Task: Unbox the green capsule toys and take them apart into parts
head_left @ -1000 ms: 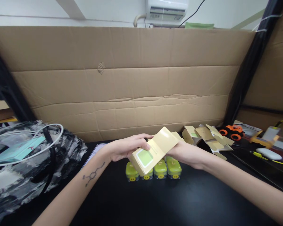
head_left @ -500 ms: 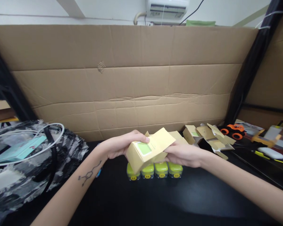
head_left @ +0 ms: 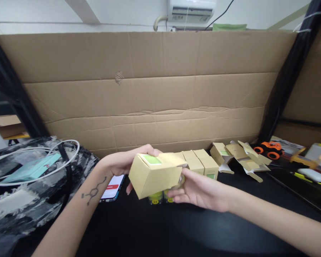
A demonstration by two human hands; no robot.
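Observation:
A small tan cardboard box (head_left: pixel 156 180) with a green label on top is tilted in the air above the black table (head_left: pixel 160 228). My left hand (head_left: pixel 131 159) grips it from the left and behind, its far fingers hidden by the box. My right hand (head_left: pixel 203 189) is closed at the box's right end, thumb at the top edge and fingers below. Whether anything lies inside the box cannot be seen. Just beneath and partly covered are small clear containers with lime-green lids (head_left: pixel 155 198). Several closed tan boxes (head_left: pixel 194 163) stand in a row behind my right hand.
Opened, flattened tan boxes (head_left: pixel 246 159) lie at the back right, near an orange toy truck (head_left: pixel 269 149). A lit phone (head_left: pixel 113 187) rests by my left wrist. On the left, a grey-black frayed fabric (head_left: pixel 34 200) carries white cable and a teal box (head_left: pixel 33 167). A cardboard wall (head_left: pixel 155 92) closes the back.
The box has shifted left and turned, and its raised flap no longer stands up. My right hand has moved left and down, in front of the green-lidded containers. The phone has come into view.

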